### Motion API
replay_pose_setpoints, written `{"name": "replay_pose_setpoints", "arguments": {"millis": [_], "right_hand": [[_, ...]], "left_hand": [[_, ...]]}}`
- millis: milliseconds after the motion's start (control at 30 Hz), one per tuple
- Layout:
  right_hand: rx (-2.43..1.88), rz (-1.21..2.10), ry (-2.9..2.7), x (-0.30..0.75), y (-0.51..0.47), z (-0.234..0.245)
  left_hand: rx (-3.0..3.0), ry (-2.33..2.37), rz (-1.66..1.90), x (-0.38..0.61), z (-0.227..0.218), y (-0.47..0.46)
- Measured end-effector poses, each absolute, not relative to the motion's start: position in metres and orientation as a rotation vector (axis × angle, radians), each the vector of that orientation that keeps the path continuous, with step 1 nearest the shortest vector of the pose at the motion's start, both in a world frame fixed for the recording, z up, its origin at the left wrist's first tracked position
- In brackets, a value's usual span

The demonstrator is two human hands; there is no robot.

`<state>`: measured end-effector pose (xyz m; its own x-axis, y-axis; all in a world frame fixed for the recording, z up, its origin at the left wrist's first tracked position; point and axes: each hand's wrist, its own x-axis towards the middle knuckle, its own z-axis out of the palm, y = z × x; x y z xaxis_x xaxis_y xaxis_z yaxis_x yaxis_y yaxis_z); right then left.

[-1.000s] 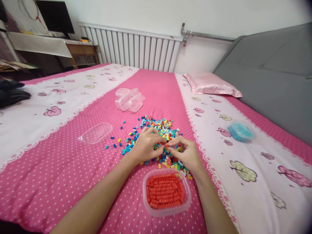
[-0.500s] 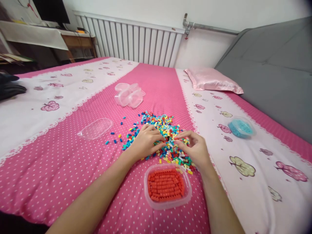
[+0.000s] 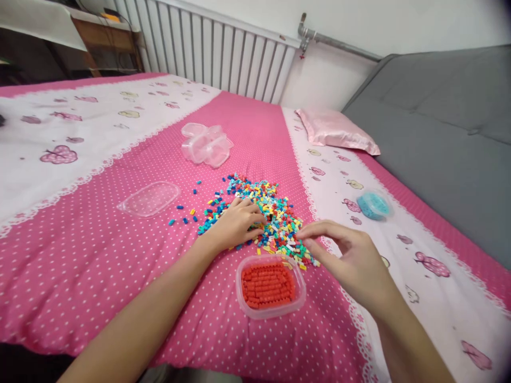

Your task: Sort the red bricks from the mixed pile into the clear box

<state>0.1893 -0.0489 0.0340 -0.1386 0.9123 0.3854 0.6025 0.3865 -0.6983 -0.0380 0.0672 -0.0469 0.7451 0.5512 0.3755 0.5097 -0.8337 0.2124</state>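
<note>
A loose heap of small multicoloured toy building bricks [image 3: 275, 213] lies on the pink bedspread. My left hand [image 3: 238, 222] rests on its near left side, fingers spread and slightly bent, the tips among the bricks. At the heap's right edge is my right hand [image 3: 351, 260], thumb and forefinger tips brought close together in a pinch. Whatever sits between those tips is too small to make out. Just in front of the heap stands a clear plastic tub [image 3: 242, 304] packed with rows of red bricks [image 3: 268, 286].
Another tub holding light blue bricks [image 3: 373, 205] stands to the right. A clear lid [image 3: 150, 199] lies at left, and several empty clear containers [image 3: 206, 144] are grouped behind. Stray bricks [image 3: 185, 219] dot the left. A pink pillow [image 3: 337, 133] leans near the grey headboard [image 3: 435, 117].
My right hand has drawn away from the heap to the right; a red brick showed at its fingertips before. My left hand stays on the heap. The whole view has shifted slightly.
</note>
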Motion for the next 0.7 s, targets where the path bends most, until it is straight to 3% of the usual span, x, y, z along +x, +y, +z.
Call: {"name": "replay_pose_setpoints", "arguments": {"millis": [200,433,700], "right_hand": [[-1.394,0.330,-1.927,0.185,-0.070,0.019],[-1.352,0.474,-2.056,0.144,-0.058,-0.002],[-1.373,0.253,-2.123,0.120,-0.059,-0.008]], "left_hand": [[2.844,0.837,0.700,-0.038,-0.050,0.068],[2.816,0.845,0.684,-0.036,-0.052,0.069],[2.811,0.866,0.655,-0.037,-0.050,0.066]]}}
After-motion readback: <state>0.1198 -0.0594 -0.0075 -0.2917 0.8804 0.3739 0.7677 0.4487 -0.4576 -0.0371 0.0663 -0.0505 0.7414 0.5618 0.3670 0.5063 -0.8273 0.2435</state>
